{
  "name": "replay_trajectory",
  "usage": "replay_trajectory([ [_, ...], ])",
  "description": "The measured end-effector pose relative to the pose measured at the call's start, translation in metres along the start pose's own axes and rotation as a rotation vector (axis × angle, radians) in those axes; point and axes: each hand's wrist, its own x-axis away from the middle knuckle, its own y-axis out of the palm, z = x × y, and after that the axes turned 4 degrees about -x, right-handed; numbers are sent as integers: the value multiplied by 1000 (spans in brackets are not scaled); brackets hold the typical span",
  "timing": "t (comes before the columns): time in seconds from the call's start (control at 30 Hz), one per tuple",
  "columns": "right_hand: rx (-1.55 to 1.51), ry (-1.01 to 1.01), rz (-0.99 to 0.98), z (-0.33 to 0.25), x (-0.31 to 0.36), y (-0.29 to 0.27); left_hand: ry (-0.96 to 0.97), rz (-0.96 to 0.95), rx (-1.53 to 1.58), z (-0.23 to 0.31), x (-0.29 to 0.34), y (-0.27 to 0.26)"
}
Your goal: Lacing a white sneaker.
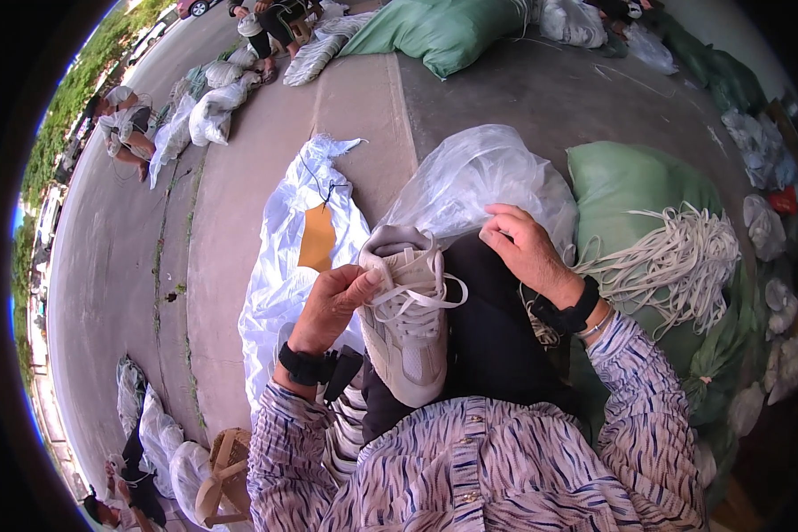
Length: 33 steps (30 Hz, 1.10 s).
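A light beige sneaker (408, 332) rests on my dark-trousered lap, its toe toward me and its opening away from me. White laces (414, 299) run across its front, with a loop sticking out to the right. My left hand (335, 301) grips the shoe's left side near the collar, thumb on top. To the right of the shoe, above my right knee, my right hand (525, 250) hangs apart from it. Its fingers are loosely bent and spread, with nothing seen in them. Behind that hand lies a clear plastic bag (483, 173).
A bundle of white laces (683, 266) drapes over a stuffed green sack (643, 173) at my right. On my left lies a white woven sack (279, 230) with a yellow-orange patch. A wicker stool (226, 474) stands lower left. Other people sit among sacks farther off.
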Motion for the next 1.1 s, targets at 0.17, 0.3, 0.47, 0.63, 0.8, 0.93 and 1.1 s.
replay_trajectory([
  [0.17,151,-204,-208,-41,21,22,8,-69,54,-8,5,-13],
  [0.3,110,-134,-195,-44,20,30,38,-44,81,-7,12,-28],
  [0.47,121,-268,-307,-57,14,36,13,270,-27,0,-1,-34],
  [0.63,-311,-68,-286,-77,7,43,-178,-94,-240,10,-17,-52],
  [0.8,-601,208,-379,-80,7,57,-82,-60,-25,-10,-8,-77],
  [0.93,-667,252,-392,-81,2,64,-163,-57,640,-59,6,-104],
  [1.1,-376,75,-475,-91,-18,74,-79,-10,962,-111,2,-127],
])
